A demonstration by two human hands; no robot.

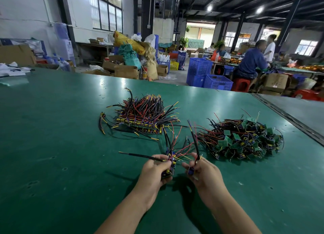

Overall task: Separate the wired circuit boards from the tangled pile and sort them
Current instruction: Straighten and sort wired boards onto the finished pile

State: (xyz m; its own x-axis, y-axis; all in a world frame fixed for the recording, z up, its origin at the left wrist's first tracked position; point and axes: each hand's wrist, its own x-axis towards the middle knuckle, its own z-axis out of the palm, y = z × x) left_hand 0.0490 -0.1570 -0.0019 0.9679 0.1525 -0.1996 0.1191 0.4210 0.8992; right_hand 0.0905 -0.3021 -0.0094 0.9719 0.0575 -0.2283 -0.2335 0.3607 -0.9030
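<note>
Two bare hands hover close together, not touching, over a green table mat [52, 146], nearer than and left of the tangled pile [245, 139] of wired circuit boards. The left hand [154, 170] grips a small bunch of boards [171, 166], its wires fanning upward. The right hand [203, 172] pinches a single board [191, 171] by its black lead.

Left of the tangled pile and apart from it lies one sorted stack [140, 118], its boards lined up in a row and the wires swept away from the viewer.

Beyond the pile, past the table's far edge, stand blue plastic crates [218, 82], three as far as I can count. With them are two red stools [241, 84] and cardboard boxes [275, 82] whose print is too blurred to read. Farther behind the pile, four people [250, 62] are at tables in a warehouse hall with dark steel beams.
</note>
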